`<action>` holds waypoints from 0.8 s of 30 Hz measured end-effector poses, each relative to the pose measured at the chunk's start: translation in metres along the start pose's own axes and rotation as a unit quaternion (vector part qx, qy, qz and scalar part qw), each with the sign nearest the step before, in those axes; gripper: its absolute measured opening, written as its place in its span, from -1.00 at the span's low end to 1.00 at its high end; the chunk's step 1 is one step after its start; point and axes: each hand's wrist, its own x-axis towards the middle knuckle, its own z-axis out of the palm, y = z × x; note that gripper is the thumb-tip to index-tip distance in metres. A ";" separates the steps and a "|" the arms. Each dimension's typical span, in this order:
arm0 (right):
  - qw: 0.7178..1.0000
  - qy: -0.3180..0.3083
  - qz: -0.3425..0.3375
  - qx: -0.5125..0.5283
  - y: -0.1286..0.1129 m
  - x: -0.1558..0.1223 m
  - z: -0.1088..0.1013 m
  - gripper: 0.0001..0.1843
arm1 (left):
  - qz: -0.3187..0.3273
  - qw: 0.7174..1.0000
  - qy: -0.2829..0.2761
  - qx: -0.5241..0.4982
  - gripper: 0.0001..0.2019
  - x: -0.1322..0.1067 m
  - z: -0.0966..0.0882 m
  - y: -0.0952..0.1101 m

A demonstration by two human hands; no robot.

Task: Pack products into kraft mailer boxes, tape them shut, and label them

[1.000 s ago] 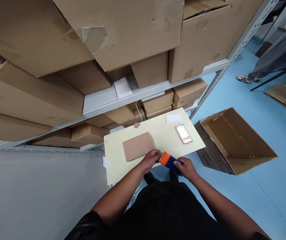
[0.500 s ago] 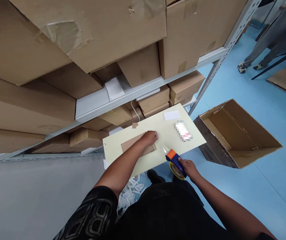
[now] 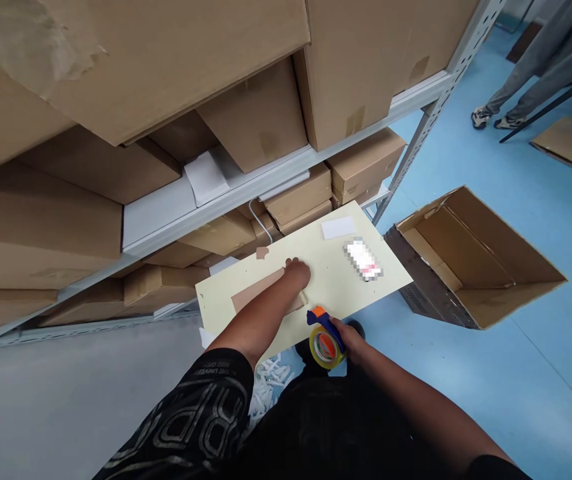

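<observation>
On the pale yellow tabletop [image 3: 336, 300] lies a flat brown cardboard piece [image 3: 256, 291], partly covered by my left forearm. My left hand [image 3: 297, 275] is at its right end with the fingers bent in; what they grip, if anything, is hidden. At the table's near edge my right hand [image 3: 350, 338] is closed round the handle of a blue and orange tape dispenser [image 3: 335, 333]. A roll of yellowish tape hangs in the dispenser, its orange-red core label facing up. The dispenser's head is close to the cardboard piece's right end.
A white card [image 3: 339, 228] and a pixelated phone-like object [image 3: 363, 259] lie on the table's right part. An open carton [image 3: 486, 267] stands on the right. Shelving with cardboard boxes [image 3: 253, 120] rises ahead. White scraps [image 3: 269, 383] cover floor below; a person's legs [image 3: 531, 80] show far right.
My right hand has brought the tape dispenser leftward, towards the cardboard piece, and turned it so the roll's side shows. My left hand has shifted slightly left onto the cardboard's end. The view has moved somewhat.
</observation>
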 end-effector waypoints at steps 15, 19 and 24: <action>0.998 -0.033 0.022 0.054 0.016 -0.001 0.007 -0.44 | 0.037 0.992 0.119 0.027 -0.18 -0.182 0.026 -0.141; 0.995 -0.070 0.025 0.068 0.019 -0.004 0.012 -0.44 | 0.050 0.996 0.026 0.062 0.08 -0.205 0.054 -0.168; 0.995 -0.074 0.022 0.057 0.020 -0.001 0.013 -0.45 | 0.046 0.997 0.003 0.066 0.28 -0.206 0.058 -0.174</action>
